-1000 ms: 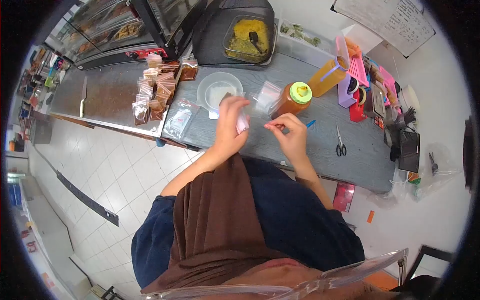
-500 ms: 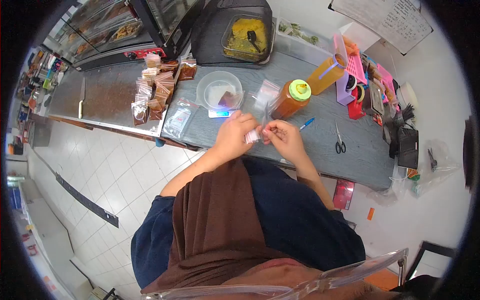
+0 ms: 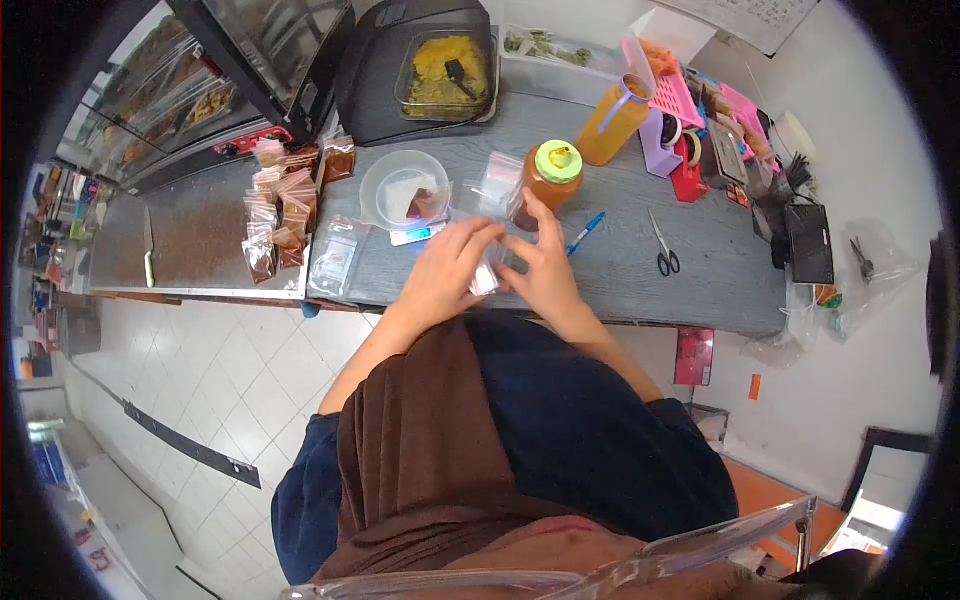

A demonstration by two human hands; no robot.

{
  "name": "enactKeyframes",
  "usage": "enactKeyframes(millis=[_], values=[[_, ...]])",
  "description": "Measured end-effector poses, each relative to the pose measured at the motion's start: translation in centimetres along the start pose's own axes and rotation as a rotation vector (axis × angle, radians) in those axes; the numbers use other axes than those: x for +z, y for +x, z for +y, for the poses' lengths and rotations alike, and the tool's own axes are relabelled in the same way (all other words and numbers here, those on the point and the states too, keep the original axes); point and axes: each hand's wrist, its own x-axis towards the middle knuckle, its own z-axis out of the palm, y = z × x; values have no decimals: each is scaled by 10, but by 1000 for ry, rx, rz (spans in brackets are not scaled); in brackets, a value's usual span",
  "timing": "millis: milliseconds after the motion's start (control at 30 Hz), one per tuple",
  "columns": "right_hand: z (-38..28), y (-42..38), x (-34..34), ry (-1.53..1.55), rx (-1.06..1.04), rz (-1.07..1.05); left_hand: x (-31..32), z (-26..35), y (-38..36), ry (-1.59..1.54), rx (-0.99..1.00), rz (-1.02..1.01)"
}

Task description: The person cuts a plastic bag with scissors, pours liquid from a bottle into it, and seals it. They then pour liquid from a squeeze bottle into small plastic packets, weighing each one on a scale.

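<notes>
My left hand (image 3: 450, 268) is closed around several small clear zip bags (image 3: 485, 279), which show between its fingers at the table's front edge. Beside it, my right hand (image 3: 545, 265) has thumb and forefinger spread, its fingertips near the bags and the bottle's base. Just beyond stands a bottle of orange-brown sauce (image 3: 553, 188) with a light green lid. A clear plastic bowl (image 3: 375, 187) rests on a small digital scale (image 3: 410, 237) and contains a dark sauce packet (image 3: 421, 204). More empty zip bags (image 3: 502, 178) lie between bowl and bottle.
Filled sauce packets (image 3: 290, 205) are piled to the left, near a knife (image 3: 149, 250). A yellow-orange bottle (image 3: 612, 125), blue pen (image 3: 587, 233) and scissors (image 3: 664, 245) are to the right. A glass dish (image 3: 402, 90) of yellow food sits behind, beside a display cabinet (image 3: 255, 140).
My right hand has opened from a pinch, its forefinger now stretched toward the bottle. My left hand still has the bags. The whole view has shifted slightly.
</notes>
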Motion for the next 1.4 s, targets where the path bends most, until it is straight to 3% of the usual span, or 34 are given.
enactKeyframes(millis=[133,200,267,333,433,533,667,900,1400], values=[[11,-5,0,159,29,-53,1,-13,-5,94,29,-71],[58,-14,20,85,109,337,-1,-17,-5,25,-10,28],[85,-1,30,10,168,573,-2,-21,-7,-122,-88,98],[99,24,35,-63,205,664,-4,-25,-10,-342,-200,136],[136,33,43,255,305,377,-5,-33,-16,-796,-440,53],[98,43,23,14,27,318,-19,-36,-17,-793,-491,-61],[65,63,-17,-307,-449,244,-28,-36,-18,-1025,-563,-84],[34,100,-69,-638,-857,232,-32,-44,-11,-1123,-484,-151],[8,118,-91,-672,-944,164,-35,-42,2,-1370,-524,-150]])
